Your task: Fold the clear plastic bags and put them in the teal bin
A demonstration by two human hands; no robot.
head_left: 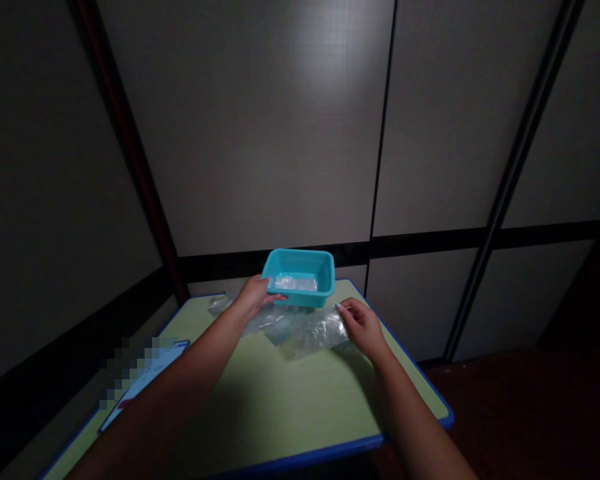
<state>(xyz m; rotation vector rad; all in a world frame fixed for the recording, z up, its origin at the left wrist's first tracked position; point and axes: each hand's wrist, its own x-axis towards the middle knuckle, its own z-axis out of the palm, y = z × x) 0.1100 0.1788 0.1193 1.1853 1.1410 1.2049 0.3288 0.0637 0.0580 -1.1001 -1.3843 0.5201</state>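
Observation:
A turquoise basket [305, 300] is held up over the far part of the table by my left hand [255, 295], whose fingers grip its near left corner. Something clear and shiny [296, 283] lies inside it. My right hand [363, 325] pinches the edge of a clear plastic bag [323, 330] to the right of the basket. More clear plastic [265, 320] lies on the table below and left of the basket, partly hidden by my left arm.
The pale green table [300, 400] has a blue edge. A light blue sheet or board [147, 377] lies at its left, partly behind my left forearm and pixelated. Grey cabinet panels [280, 133] rise behind the table.

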